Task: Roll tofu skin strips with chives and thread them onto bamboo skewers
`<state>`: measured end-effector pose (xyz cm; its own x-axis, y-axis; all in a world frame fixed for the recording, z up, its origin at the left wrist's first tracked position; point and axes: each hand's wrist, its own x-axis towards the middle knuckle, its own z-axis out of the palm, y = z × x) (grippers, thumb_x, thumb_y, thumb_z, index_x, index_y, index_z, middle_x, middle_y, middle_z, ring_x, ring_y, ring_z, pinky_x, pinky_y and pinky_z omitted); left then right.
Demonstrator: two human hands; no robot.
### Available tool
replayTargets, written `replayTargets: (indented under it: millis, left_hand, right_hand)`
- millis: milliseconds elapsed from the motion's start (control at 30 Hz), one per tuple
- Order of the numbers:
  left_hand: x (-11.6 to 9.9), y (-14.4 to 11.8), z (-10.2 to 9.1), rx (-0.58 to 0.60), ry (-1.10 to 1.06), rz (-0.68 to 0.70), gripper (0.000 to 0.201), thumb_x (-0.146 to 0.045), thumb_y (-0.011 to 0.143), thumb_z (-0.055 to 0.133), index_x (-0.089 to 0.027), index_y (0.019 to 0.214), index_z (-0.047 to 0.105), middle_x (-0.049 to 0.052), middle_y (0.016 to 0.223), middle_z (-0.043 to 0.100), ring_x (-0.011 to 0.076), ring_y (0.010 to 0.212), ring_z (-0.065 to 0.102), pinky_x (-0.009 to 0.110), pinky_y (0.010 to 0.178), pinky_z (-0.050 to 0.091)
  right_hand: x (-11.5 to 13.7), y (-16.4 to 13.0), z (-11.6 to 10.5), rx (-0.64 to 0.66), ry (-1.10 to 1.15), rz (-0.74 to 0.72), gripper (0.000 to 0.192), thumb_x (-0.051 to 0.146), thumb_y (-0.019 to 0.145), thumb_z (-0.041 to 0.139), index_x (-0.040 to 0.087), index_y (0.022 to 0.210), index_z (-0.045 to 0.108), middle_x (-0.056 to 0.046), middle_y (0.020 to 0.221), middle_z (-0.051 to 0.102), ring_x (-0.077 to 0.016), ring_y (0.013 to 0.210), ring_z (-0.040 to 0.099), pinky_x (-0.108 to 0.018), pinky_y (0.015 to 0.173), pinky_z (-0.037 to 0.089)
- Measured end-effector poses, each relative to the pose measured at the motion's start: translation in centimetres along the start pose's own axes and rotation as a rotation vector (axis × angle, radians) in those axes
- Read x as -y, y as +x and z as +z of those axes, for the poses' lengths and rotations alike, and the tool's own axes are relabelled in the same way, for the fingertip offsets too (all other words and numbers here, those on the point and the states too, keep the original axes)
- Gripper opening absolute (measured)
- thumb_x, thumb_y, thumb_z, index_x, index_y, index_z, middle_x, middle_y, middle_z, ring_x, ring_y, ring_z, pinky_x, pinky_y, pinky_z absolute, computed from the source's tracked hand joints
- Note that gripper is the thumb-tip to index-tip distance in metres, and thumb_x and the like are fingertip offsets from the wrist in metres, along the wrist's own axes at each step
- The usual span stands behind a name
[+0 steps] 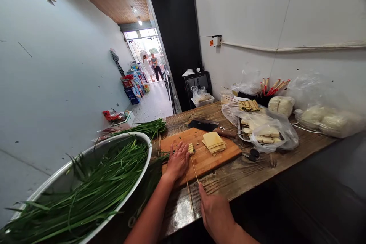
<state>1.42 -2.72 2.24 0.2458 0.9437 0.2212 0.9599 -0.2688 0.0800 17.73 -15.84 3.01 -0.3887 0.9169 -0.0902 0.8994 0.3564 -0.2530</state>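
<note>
My left hand (177,162) lies flat with its fingers stretched out on the wooden cutting board (228,153), pressing beside and partly over small pale-yellow rolls (191,148). The far part of the rolls is hidden under it. Low at the front edge, my right hand (217,213) is closed round the near end of a thin bamboo skewer (195,168), whose other end meets the rolls. A second skewer (188,190) runs out from under my left hand. Right of the rolls sits a stack of square yellow sheets (214,143). Behind it rests a cleaver (203,124).
A big metal basin (147,160) of green chives stands at the left. Further right are a tray (242,134) of pale pieces in plastic, keys (253,155), and bagged white bundles (323,118). More chives (148,126) lie behind the board. Two people stand by the far doorway.
</note>
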Motion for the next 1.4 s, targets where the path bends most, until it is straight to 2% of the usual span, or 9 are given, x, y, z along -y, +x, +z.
replayTargets:
  millis: [300, 667, 1400]
  left_hand:
    - [-0.2, -0.1, -0.2, -0.003, 0.003, -0.001, 0.044, -0.032, 0.094, 0.021, -0.021, 0.132, 0.041, 0.003, 0.138, 0.044, 0.0174, 0.134, 0.026, 0.047, 0.113, 0.000]
    - [0.1, -0.2, 0.2, -0.030, 0.000, 0.016, 0.044, -0.031, 0.095, 0.021, -0.022, 0.131, 0.043, 0.004, 0.136, 0.046, 0.0179, 0.133, 0.028, 0.047, 0.113, 0.001]
    - [0.1, -0.4, 0.2, -0.066, 0.007, 0.024, 0.044, -0.034, 0.095, 0.019, -0.023, 0.130, 0.044, 0.003, 0.137, 0.045, 0.0169, 0.133, 0.028, 0.046, 0.113, -0.001]
  right_hand:
    - [0.5, 0.9, 0.0, 0.043, -0.004, -0.050, 0.062, 0.005, 0.072, 0.045, -0.003, 0.133, 0.037, -0.020, 0.079, 0.068, -0.0254, 0.069, 0.066, -0.029, 0.055, 0.045]
    - [1.1, 1.2, -1.6, 0.047, 0.019, -0.058, 0.060, 0.005, 0.072, 0.046, -0.001, 0.132, 0.040, -0.019, 0.080, 0.069, -0.0267, 0.071, 0.067, -0.030, 0.057, 0.048]
    - [0.9, 2.3, -1.5, 0.021, -0.049, -0.023, 0.058, 0.003, 0.074, 0.049, 0.002, 0.131, 0.043, -0.019, 0.078, 0.069, -0.0243, 0.068, 0.067, -0.028, 0.055, 0.046]
